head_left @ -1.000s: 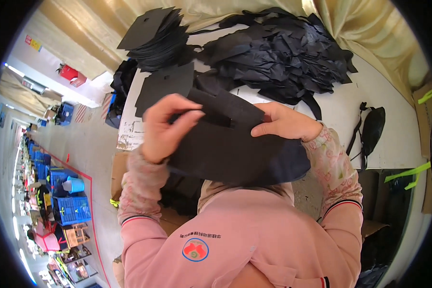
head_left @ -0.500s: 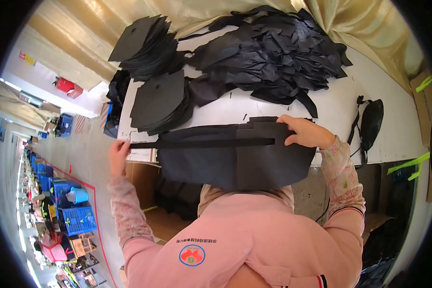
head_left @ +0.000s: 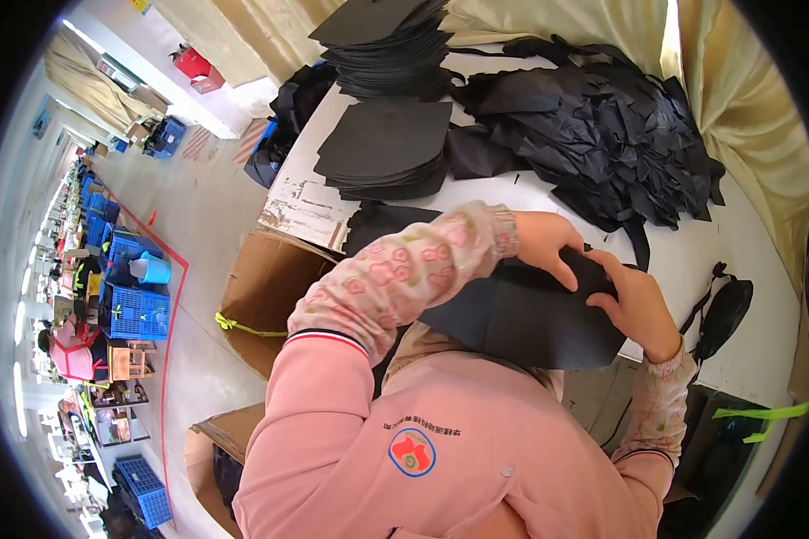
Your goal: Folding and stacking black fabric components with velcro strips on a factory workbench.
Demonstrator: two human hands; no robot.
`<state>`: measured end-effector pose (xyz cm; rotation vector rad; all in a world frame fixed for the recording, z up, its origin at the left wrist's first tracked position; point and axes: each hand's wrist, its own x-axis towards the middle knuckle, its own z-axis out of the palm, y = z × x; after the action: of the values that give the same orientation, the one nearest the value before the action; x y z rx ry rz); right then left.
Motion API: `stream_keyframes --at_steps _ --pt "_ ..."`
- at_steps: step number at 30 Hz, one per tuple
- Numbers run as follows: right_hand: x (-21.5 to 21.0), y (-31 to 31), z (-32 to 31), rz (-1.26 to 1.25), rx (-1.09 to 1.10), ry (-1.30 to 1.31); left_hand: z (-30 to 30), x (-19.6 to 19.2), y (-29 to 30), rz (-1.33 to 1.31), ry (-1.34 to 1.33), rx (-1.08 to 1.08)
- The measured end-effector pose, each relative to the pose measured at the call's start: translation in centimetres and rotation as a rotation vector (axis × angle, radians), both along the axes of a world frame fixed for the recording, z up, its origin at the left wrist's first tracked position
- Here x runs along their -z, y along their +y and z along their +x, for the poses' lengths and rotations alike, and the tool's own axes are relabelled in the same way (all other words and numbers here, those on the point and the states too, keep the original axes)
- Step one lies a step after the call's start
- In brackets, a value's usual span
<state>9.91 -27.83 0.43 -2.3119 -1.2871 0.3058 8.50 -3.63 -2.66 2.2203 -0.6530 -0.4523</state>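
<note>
A black fabric piece [head_left: 548,314] lies at the table's near edge and hangs over it toward my lap. My left hand [head_left: 550,246] reaches across, its forearm covering much of the fabric, and its fingers are closed on the upper edge near the right end. Close beside it my right hand [head_left: 640,304] pinches the same piece, thumb below and fingers above. The narrow black strap seen earlier is hidden under my left arm and hands.
Stacks of flat black sheets [head_left: 386,148] stand at the table's back left. A large heap of black fabric pieces [head_left: 593,135] spreads behind my hands. On the right lies a black pouch with a strap [head_left: 724,310]. Open cardboard boxes [head_left: 261,287] sit below left.
My left hand has left the strap's far left end and crossed to the fabric's right end. My right hand has closed on the fabric there. The view has shifted left.
</note>
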Motion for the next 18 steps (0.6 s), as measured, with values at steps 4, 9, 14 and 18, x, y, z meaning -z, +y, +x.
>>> stream_keyframes --at_steps 4,9,14,18 --pt "-0.1 0.0 -0.8 0.018 0.028 -0.091 1.2 1.8 -0.5 0.033 0.149 0.154" --pt "0.3 0.4 -1.1 0.011 0.049 -0.197 1.9 2.7 -0.4 -0.083 0.27 0.086" --pt "0.7 0.7 -1.3 -0.015 0.074 -0.287 2.0 2.6 -0.5 -0.192 0.322 0.1" --pt "0.9 1.0 -1.5 -0.001 0.09 -0.412 1.9 2.3 -0.1 -0.307 0.45 0.078"
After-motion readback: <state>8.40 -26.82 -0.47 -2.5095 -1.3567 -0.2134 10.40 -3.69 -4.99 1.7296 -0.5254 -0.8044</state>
